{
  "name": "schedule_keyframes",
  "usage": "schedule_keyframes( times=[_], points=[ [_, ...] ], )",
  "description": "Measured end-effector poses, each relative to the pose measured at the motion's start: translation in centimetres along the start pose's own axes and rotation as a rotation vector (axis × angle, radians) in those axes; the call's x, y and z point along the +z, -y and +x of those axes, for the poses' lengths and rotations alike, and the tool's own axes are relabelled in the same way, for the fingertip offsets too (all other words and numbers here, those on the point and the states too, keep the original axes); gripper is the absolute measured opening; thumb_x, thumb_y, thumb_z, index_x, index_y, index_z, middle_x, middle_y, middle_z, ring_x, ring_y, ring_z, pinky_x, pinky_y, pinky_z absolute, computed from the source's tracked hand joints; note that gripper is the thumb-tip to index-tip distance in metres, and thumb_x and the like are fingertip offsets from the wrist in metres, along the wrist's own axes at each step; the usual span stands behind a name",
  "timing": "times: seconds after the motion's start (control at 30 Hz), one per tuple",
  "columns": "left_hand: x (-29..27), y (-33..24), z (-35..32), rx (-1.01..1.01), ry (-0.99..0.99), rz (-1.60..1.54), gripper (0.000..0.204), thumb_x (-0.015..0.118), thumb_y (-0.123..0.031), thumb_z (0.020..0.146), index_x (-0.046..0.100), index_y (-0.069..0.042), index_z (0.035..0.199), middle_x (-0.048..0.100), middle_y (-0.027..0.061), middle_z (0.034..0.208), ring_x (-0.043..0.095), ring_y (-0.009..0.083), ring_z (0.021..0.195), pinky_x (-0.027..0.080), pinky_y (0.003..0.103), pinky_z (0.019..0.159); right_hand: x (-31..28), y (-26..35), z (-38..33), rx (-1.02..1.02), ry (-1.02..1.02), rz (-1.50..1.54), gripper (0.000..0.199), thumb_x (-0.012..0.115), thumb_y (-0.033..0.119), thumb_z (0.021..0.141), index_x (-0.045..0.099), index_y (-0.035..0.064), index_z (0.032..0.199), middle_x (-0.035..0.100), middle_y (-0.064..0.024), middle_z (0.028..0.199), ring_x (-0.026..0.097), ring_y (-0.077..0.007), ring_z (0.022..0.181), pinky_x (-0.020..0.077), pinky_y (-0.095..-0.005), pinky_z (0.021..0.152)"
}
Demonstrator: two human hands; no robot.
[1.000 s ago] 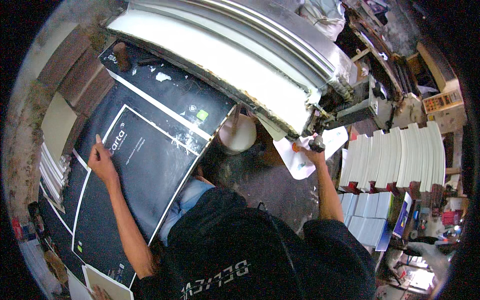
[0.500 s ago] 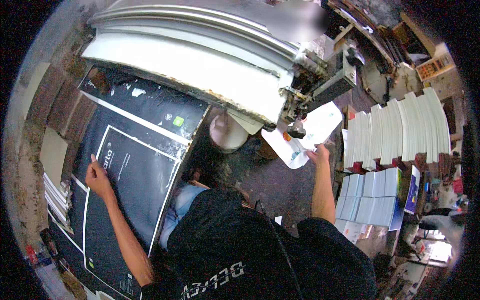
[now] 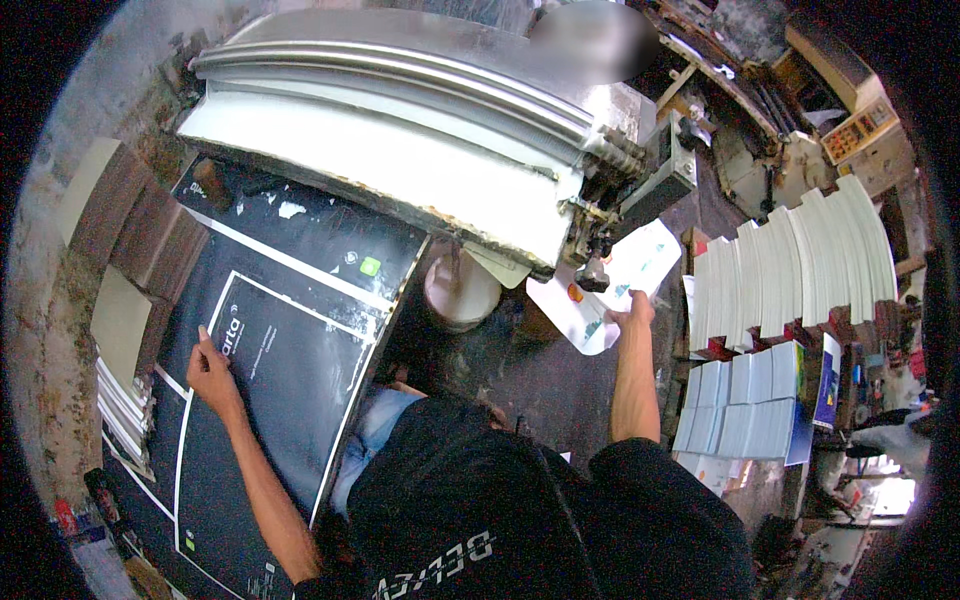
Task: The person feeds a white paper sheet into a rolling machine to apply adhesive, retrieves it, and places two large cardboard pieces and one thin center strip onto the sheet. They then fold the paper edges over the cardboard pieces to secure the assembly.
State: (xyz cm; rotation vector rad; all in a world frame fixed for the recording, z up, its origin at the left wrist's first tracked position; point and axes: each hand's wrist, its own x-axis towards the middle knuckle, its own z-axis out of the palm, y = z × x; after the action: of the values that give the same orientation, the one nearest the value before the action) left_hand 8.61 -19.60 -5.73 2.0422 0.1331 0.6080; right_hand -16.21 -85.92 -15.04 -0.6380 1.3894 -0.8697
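Left hand (image 3: 210, 368) rests flat, fingers spread, on black printed sheet (image 3: 290, 350) lying on the bench. Right hand (image 3: 632, 312) pinches white printed sheet (image 3: 625, 285) at the machine (image 3: 400, 150); sheet's top edge is hidden behind machine parts. White paper stacks (image 3: 790, 270) fan out well to the right.

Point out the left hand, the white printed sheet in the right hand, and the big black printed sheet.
left hand (image 3: 212, 372), head view, on the back of the hand.
white printed sheet (image 3: 640, 262), head view, on its upper white area.
black printed sheet (image 3: 290, 365), head view, on the dark panel inside the white outline.
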Motion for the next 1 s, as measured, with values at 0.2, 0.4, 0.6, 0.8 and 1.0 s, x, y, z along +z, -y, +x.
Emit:
schedule_keyframes(
  times=[0.2, 0.4, 0.6, 0.8, 1.0],
  points=[
    [1.6, 0.3, -0.1, -0.004, 0.028, -0.059, 0.050, 0.057, -0.031, 0.104, 0.053, -0.005, 0.062, 0.043, -0.0019, 0.056, 0.038, 0.0078, 0.055, 0.030, 0.029, 0.053, -2.5, -1.7, 8.4, 0.007, -0.209, 0.042, 0.046, 0.077, 0.024, 0.084, 0.053, -0.0016, 0.113, 0.060, -0.0197, 0.089, 0.056, -0.0284, 0.059, 0.0359, -0.0435, 0.041],
    [0.4, -0.1, 0.0, 0.033, 0.021, 0.006, 0.053, 0.057, -0.032, 0.105, 0.050, -0.004, 0.060, 0.043, -0.0019, 0.056, 0.038, 0.0078, 0.054, 0.029, 0.029, 0.052, -2.3, -3.0, 5.6, -0.114, -0.201, -0.083, 0.042, 0.078, 0.021, 0.089, 0.052, -0.0063, 0.107, 0.058, -0.0162, 0.080, 0.052, -0.0223, 0.053, 0.0398, -0.0357, 0.042],
    [-0.6, -1.0, -0.2, 0.013, 0.008, -0.025, 0.053, 0.057, -0.034, 0.104, 0.049, -0.005, 0.061, 0.043, -0.0023, 0.056, 0.038, 0.0073, 0.054, 0.029, 0.029, 0.052, -6.1, -3.9, 5.4, -0.015, 0.508, 0.262, 0.027, 0.069, 0.020, 0.096, 0.058, -0.0039, 0.102, 0.062, -0.0092, 0.086, 0.058, -0.0169, 0.062, 0.0619, -0.0313, 0.073],
    [0.8, -0.3, -0.1, 0.045, -0.001, -0.043, 0.051, 0.058, -0.033, 0.104, 0.050, -0.005, 0.062, 0.043, -0.0024, 0.056, 0.038, 0.0070, 0.054, 0.029, 0.028, 0.052, -8.2, -4.9, 9.0, 0.088, 0.213, 0.119, 0.027, 0.072, 0.014, 0.093, 0.058, -0.0078, 0.100, 0.067, -0.0186, 0.081, 0.070, -0.0263, 0.068, 0.0600, -0.0343, 0.054],
    [0.1, -0.1, -0.1, 0.076, 0.045, -0.077, 0.047, 0.057, -0.029, 0.105, 0.055, -0.005, 0.064, 0.044, -0.0029, 0.057, 0.038, 0.0059, 0.054, 0.028, 0.027, 0.051, -5.3, -3.6, 4.9, -0.093, 0.182, 0.050, 0.033, 0.077, 0.020, 0.091, 0.058, -0.0068, 0.096, 0.064, -0.0126, 0.079, 0.063, -0.0208, 0.058, 0.0580, -0.0301, 0.051]
  ],
)
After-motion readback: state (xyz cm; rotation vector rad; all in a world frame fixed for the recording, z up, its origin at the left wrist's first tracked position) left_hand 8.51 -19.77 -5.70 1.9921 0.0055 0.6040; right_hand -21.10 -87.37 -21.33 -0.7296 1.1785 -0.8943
